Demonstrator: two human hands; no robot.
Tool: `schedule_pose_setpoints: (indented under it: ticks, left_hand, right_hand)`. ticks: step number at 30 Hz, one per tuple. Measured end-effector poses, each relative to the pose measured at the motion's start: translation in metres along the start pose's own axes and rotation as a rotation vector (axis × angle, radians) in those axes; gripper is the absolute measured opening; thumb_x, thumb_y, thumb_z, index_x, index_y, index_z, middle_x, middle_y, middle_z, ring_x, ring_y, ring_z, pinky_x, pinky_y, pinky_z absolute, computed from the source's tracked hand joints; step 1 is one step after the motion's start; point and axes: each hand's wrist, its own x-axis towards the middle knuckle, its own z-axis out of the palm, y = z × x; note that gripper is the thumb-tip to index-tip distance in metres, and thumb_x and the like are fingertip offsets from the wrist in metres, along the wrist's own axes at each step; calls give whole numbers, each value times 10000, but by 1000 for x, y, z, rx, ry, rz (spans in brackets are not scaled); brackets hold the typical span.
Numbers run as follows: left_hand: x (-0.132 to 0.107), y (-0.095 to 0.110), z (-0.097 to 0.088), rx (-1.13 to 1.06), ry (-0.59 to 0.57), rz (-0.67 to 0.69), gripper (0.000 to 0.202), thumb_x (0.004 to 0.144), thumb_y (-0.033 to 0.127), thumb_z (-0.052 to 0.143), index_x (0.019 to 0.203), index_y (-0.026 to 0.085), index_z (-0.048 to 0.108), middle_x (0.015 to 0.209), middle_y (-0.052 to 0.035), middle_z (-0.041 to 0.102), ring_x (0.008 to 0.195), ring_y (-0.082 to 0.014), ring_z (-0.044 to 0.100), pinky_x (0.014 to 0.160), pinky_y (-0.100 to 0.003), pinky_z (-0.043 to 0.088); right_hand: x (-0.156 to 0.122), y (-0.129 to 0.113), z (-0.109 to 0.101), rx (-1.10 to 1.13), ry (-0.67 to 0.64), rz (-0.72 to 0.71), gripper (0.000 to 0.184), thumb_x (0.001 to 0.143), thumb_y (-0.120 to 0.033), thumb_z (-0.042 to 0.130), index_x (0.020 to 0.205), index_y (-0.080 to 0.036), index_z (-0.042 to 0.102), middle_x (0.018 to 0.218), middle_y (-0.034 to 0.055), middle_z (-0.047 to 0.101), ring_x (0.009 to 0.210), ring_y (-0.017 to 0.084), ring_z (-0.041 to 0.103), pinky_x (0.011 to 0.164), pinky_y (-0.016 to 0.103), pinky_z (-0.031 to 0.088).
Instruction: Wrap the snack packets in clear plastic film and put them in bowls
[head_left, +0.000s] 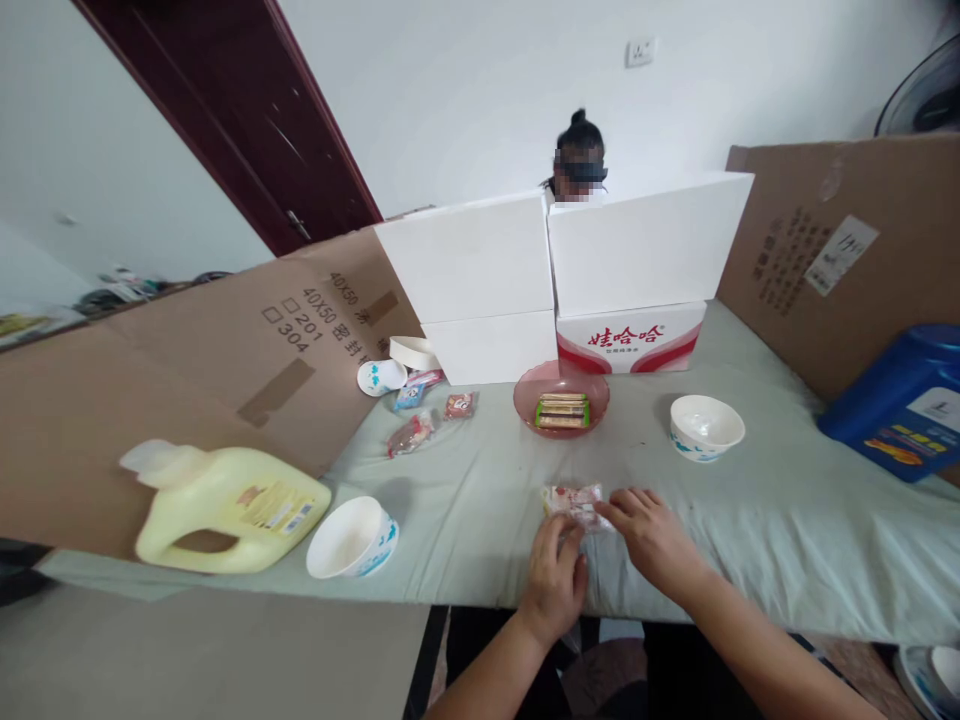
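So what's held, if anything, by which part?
Rectangular red and white plastic packet: left hand at near edge, right hand at right end; grip unclear.

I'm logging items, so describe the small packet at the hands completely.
The small packet looks like crinkled, shiny, partly clear plastic with whitish and reddish patches. It lies flat on the pale green cloth, nearer than the pink bowl. The left hand touches its near edge, the right hand its right end. Whether it is sealed is unclear.

Red-and-white patterned packet (571, 499), translucent pink bowl (526, 403), pale green cloth (469, 500)
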Motion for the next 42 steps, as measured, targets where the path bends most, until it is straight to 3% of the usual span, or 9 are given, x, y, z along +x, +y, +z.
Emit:
schedule_pose_setpoints:
  ticks: [8, 13, 17, 22, 26, 30, 34, 39, 42]
  left_hand:
    - [3, -35, -7, -3, 232, -314, 360, 889, 218, 496, 1244, 179, 451, 1213, -157, 476, 1132, -273, 522, 899, -461, 515]
    - [8, -51, -27, 74, 340, -306, 281, 896, 212, 496, 1174, 169, 480, 1157, -147, 496, 1107, -270, 515, 915, -478, 483]
    - [15, -41, -28, 55, 220, -129, 346, 890, 200, 530, 1230, 177, 473, 1173, -139, 537, 1121, -262, 515, 955, -469, 454]
    - [17, -49, -13, 24, 180, -317, 329, 870, 220, 559, 1192, 151, 545, 1018, -119, 626, 953, -250, 592, 815, -426, 516]
    - [12, -58, -23, -69, 100, -319, 162, 865, 128, 490, 833, 191, 636, 792, -42, 627, 799, -200, 594, 718, -349, 510]
    - [8, -50, -52, -151, 111, -183, 140, 879, 149, 487, 843, 201, 612, 868, -51, 638, 921, -206, 589, 836, -379, 498]
    - [3, -33, -80, -175, -243, 20, 135, 802, 110, 532, 826, 218, 609, 1034, -44, 654, 1166, -243, 507, 1040, -465, 371]
    - [5, -20, -84, -206, -465, 79, 71, 792, 258, 601, 749, 202, 602, 869, -35, 649, 1013, -243, 567, 1046, -495, 355]
    - [15, -17, -69, -163, -439, -26, 204, 911, 232, 442, 800, 185, 606, 828, -56, 626, 863, -203, 584, 834, -373, 500]
  right_hand:
    - [-88, 71, 22, -46, 32, 213, 509, 772, 14, 392, 1158, -224, 623, 1008, 53, 646, 893, 185, 596, 787, 316, 436]
    - [-78, 58, 25, -24, 202, 260, 273, 879, -162, 446, 1061, -186, 649, 1025, 101, 640, 965, 244, 562, 861, 393, 449]
    - [-25, 12, 12, 100, 233, 156, 323, 890, -290, 518, 1191, -187, 575, 1172, 126, 592, 1106, 266, 513, 919, 415, 428]
    - [21, -22, 12, 113, 87, -56, 627, 783, -285, 666, 1365, -214, 444, 1299, 116, 545, 1211, 297, 433, 981, 455, 335]
    - [14, -12, 18, 108, 69, -28, 272, 842, -182, 596, 1102, -250, 632, 999, 56, 650, 939, 217, 531, 858, 381, 351]
    - [-16, 10, 10, 169, 181, 33, 226, 843, -70, 486, 869, -216, 656, 927, 52, 642, 909, 191, 531, 835, 349, 349]
    - [-45, 29, -4, 140, 237, 174, 263, 752, 0, 435, 725, -205, 599, 896, 44, 650, 915, 203, 544, 825, 355, 367]
    - [-42, 11, -16, 217, 402, 197, 252, 785, -27, 407, 845, -194, 586, 925, 76, 631, 932, 214, 552, 821, 353, 431]
    - [-23, -21, -13, 355, 223, 66, 327, 811, -17, 368, 987, -187, 585, 957, 76, 639, 934, 186, 589, 797, 303, 463]
